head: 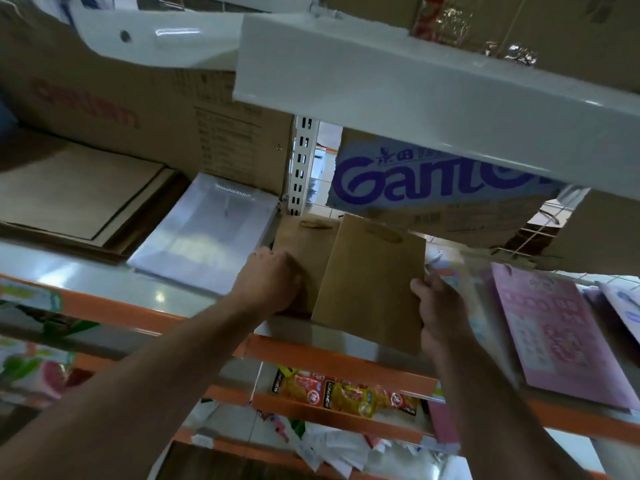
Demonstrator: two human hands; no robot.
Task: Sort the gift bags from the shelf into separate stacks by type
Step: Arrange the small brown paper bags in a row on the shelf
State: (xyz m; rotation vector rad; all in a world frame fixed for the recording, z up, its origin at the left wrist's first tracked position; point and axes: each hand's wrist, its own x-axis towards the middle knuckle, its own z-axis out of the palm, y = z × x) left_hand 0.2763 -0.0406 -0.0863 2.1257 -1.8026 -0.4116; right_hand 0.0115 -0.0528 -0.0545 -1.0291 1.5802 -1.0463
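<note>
A small brown paper gift bag is held tilted over the shelf's front edge, my right hand gripping its right side. Behind and to its left lies another small brown bag, flat on the shelf. My left hand rests on that bag's lower left with fingers curled; what it holds is hidden. A stack of white gift bags lies further left, and large brown bags at the far left. Pink patterned bags lie at the right.
The shelf has an orange front rail. A white upper shelf hangs close overhead. Cardboard boxes stand behind the stacks, one with purple lettering. Snack packets fill the shelf below.
</note>
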